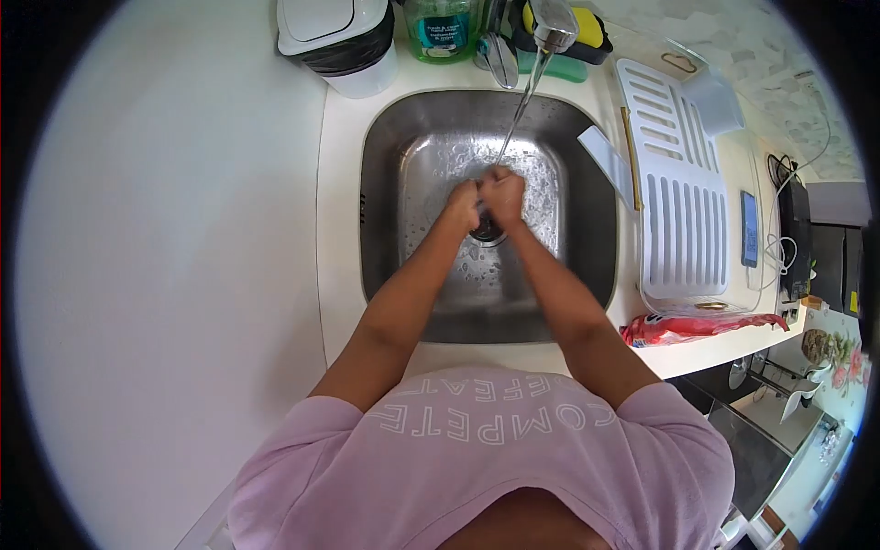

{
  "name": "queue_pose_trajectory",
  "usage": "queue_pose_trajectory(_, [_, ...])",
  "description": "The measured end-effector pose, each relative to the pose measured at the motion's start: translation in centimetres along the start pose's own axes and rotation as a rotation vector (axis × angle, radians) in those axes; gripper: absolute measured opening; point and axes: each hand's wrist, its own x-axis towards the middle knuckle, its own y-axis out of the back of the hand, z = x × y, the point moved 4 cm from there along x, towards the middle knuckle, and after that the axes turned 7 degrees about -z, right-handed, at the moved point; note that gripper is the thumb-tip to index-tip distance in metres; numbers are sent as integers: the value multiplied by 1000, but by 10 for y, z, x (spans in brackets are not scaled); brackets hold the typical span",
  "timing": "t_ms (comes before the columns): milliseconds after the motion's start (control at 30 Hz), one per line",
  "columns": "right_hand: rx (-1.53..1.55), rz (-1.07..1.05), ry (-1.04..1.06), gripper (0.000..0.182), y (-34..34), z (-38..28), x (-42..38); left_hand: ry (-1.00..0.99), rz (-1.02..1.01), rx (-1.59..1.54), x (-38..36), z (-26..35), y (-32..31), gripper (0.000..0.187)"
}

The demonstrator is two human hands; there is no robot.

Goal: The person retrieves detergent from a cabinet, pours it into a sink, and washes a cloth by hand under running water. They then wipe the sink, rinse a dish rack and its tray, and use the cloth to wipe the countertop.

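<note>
Both hands are low over the steel sink (385,275), close together above the drain (489,236). My left hand (465,203) is closed, its fingers curled towards the other hand. My right hand (502,195) is also closed and sits right beside it, under the stream of water (522,108) from the tap (555,27). Whatever lies between the fingers, if anything, is hidden and slightly blurred. Drops of water cover the sink floor around the hands.
Behind the sink stand a small white bin (335,41), a green soap bottle (442,32) and a yellow sponge (588,27) in a dark holder. On the right are a white dish rack (685,215), a red packet (697,328) and a phone (749,229).
</note>
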Motion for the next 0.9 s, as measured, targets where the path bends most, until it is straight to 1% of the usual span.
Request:
queue_pose_trajectory(33, [-72,-1,-203,29,9,43,15,361,-51,-599,-6,17,9,22])
queue_pose_trajectory(67, [-143,-1,-403,35,21,76,27,720,-102,-1196,-13,27,8,28])
queue_pose_trajectory(100, [-145,-15,-389,42,33,75,33,536,-165,-1336,-8,35,16,39])
queue_pose_trajectory(133, [-150,-31,-377,49,43,73,36,531,-165,-1338,-11,32,31,39])
queue_pose_trajectory(167, [-20,-38,-417,51,48,86,41,575,-67,-1447,-18,20,46,41])
queue_pose_trajectory(200, [-24,-39,-421,51,49,91,36,619,33,-1552,-23,6,53,43])
queue_pose_trajectory(233, [-222,-53,-132,52,50,84,38,357,-96,-1611,-25,6,50,37])
queue_pose_trajectory(267, [-415,-63,164,55,48,73,38,348,-97,-1612,-23,-1,35,37])
queue_pose_trajectory(300, [-435,-471,279,67,32,39,18,375,-37,-1312,-23,-8,17,37])
queue_pose_trajectory(333, [-401,-706,148,75,25,31,7,395,19,-1012,-22,-12,9,38])
queue_pose_trajectory(367, [-474,-761,115,76,23,39,5,441,-65,-1057,-26,22,26,40])
queue_pose_trajectory(400, [-545,-817,80,77,22,55,2,447,-67,-1058,-28,31,41,40])
queue_pose_trajectory(433, [-637,-783,51,76,31,77,9,417,-117,-1132,-25,37,56,33])
queue_pose_trajectory(467, [-728,-748,24,76,44,78,15,383,-164,-1203,-23,42,67,28])
queue_pose_trajectory(500, [-500,-531,33,61,56,73,18,388,-44,-1268,-27,48,78,25])
queue_pose_trajectory(533, [-495,-534,33,61,53,72,18,392,-40,-1265,-30,48,78,25])
queue_pose_trajectory(567, [158,-568,-169,53,45,61,16,493,-84,-1394,-30,40,69,26])
queue_pose_trajectory(600, [812,-557,-358,45,33,42,17,589,-132,-1521,-28,32,58,27])
queue_pose_trajectory(633, [940,-421,-410,33,19,-3,9,698,-137,-1454,-24,18,38,31])
queue_pose_trajectory(667, [792,-363,-330,31,-2,-7,3,697,-140,-1455,-24,10,20,31])
queue_pose_trajectory(700, [646,-319,-380,29,-15,-27,-12,281,-151,-1536,-23,13,9,28])
queue_pose_trajectory(733, [268,-240,35,32,-20,-52,-23,-138,-158,-1577,-28,19,2,25])
queue_pose_trajectory(767, [49,-218,263,29,-17,-77,-30,-561,-159,-1577,-34,29,0,23])
queue_pose_trajectory(800, [-170,-192,491,27,-14,-98,-34,-560,-160,-1575,-32,45,0,23])
queue_pose_trajectory(867, [-189,-114,41,33,-19,-13,-11,278,151,-1345,-33,54,-8,23])
queue_pose_trajectory(900, [-70,-48,-86,31,-3,-2,-2,676,295,-1167,-44,52,-9,24])
